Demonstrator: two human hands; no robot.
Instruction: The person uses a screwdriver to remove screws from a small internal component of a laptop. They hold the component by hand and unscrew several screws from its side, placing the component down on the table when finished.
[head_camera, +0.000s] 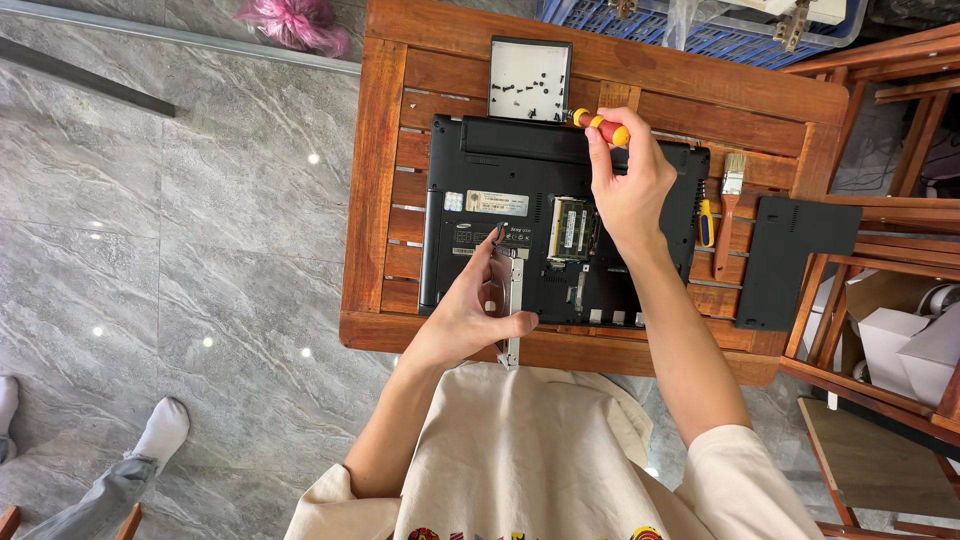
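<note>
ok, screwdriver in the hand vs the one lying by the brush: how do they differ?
The held screwdriver has a red handle with yellow ends; the lying screwdriver is yellow and blue. The held screwdriver is gripped by the right hand over the laptop's far edge; the lying screwdriver rests on the table beside the brush, untouched. Its handle also looks shorter. Both are small hand tools.

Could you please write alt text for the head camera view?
A person's left hand grips a silver metal bracket over an opened black laptop on a wooden table, while the right hand holds a red-and-yellow screwdriver.
</note>
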